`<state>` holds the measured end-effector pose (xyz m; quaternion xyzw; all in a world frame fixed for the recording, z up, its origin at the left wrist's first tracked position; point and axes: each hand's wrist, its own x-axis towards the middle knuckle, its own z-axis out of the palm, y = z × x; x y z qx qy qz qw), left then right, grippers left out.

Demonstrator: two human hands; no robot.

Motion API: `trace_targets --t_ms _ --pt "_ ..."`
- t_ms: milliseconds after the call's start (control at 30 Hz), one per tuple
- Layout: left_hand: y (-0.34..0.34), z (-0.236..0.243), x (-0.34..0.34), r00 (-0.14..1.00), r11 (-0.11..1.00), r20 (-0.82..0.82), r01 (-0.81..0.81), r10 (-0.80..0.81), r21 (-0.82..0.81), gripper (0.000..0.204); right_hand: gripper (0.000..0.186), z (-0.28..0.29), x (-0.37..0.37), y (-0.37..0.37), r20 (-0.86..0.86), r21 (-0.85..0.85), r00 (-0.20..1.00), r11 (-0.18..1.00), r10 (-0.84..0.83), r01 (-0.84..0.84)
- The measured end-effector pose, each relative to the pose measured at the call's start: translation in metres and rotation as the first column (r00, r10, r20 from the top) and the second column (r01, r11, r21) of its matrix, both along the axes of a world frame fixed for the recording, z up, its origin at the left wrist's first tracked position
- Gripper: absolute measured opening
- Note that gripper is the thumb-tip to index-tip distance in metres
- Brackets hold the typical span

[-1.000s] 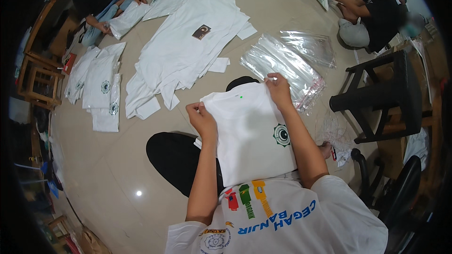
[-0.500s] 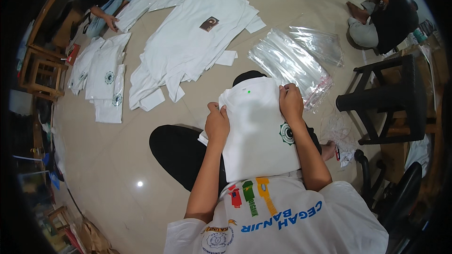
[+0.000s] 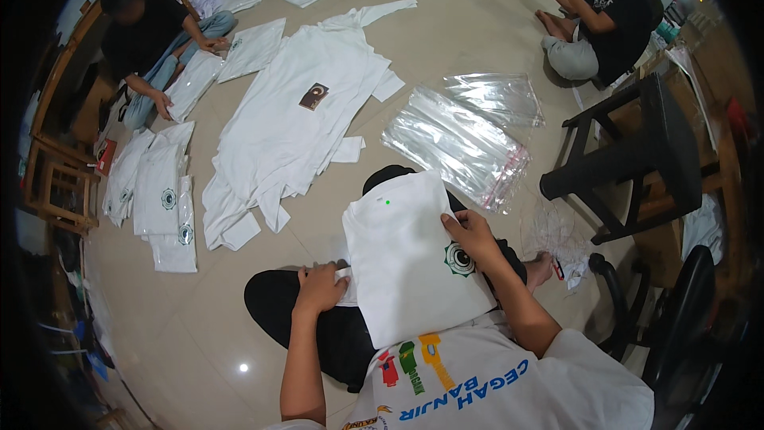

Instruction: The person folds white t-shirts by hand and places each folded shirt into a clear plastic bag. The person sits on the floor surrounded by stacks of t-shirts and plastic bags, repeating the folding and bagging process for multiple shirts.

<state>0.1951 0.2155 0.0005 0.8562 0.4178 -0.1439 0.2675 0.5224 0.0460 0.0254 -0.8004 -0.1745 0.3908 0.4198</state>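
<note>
A folded white T-shirt (image 3: 402, 263) with a round green logo and small green dot lies across my lap. My right hand (image 3: 471, 235) pinches its right edge above the logo. My left hand (image 3: 322, 287) is lower, left of the shirt, with fingers closed on a white fabric piece (image 3: 345, 291) at its side, partly hidden. Beyond my lap, clear plastic bags (image 3: 446, 143) lie in a stack at right, and loose white shirts (image 3: 270, 143) lie spread in a pile with a dark square card (image 3: 313, 95) on top.
Bagged folded shirts (image 3: 159, 199) lie at left. Two co-workers (image 3: 143, 32) (image 3: 597, 28) sit on the floor at upper left and upper right, handling white packets. A black stool (image 3: 621, 167), a chair base (image 3: 613, 295) and crumpled plastic (image 3: 549, 227) are at right; wooden furniture (image 3: 60, 191) lines the left.
My left hand has moved down from the shirt's upper left corner to fabric beside it. My right hand has moved lower along the right edge. The view has shifted, putting the scene lower.
</note>
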Motion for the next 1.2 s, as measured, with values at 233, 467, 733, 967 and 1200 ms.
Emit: trace_targets --t_ms 233,467,733,967,1200 --pt "-0.019 0.085 0.003 0.622 0.709 0.339 -0.624 0.705 -0.33 0.037 0.046 0.023 0.019 0.005 -0.312 -0.017 0.95 0.999 0.026 -0.033" --pt "-0.05 0.092 0.048 0.489 0.802 0.638 -0.409 0.596 -0.435 0.057 0.033 0.02 0.015 0.011 -0.382 0.119 0.922 0.993 0.06 -0.016" --pt "-0.049 0.021 0.058 0.55 0.824 0.661 -0.532 0.51 -0.194 0.069 0.044 0.014 0.012 0.003 -0.41 0.149 0.912 0.983 -0.034 0.104" --pt "-0.055 0.005 0.061 0.624 0.591 0.217 -0.487 0.751 -0.643 0.074 0.041 0.025 0.011 0.008 -0.163 0.129 0.979 0.986 0.123 -0.102" --pt "-0.059 0.021 0.084 0.186 0.555 0.53 -0.421 0.827 -0.718 0.069 0.032 0.05 0.011 0.007 -0.222 0.261 0.974 0.96 -0.04 0.099"
